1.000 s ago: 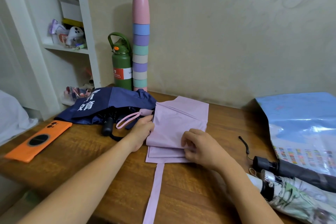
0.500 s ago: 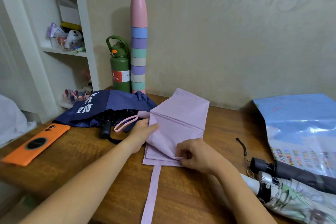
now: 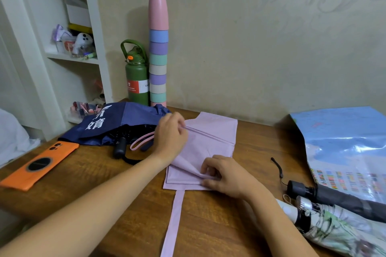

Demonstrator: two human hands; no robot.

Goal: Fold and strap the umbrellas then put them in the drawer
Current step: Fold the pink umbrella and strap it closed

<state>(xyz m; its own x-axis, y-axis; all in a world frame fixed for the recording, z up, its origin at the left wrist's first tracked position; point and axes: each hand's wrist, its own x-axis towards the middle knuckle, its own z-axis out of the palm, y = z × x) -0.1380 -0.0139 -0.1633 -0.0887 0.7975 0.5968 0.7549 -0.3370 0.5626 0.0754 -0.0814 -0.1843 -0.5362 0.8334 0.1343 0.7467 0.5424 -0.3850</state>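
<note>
Folding step: pink umbrella point(image 3: 208, 144) canopy is pinched by left hand point(image 3: 170, 134) and right hand point(image 3: 224, 175). Next, pleats are to be rolled and strap point(image 3: 172, 223) wrapped.

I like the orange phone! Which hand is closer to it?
Left. The left hand pinches the far edge of the pink umbrella, on the side toward the orange phone. The right hand pinches the near folds, farther from it.
</note>
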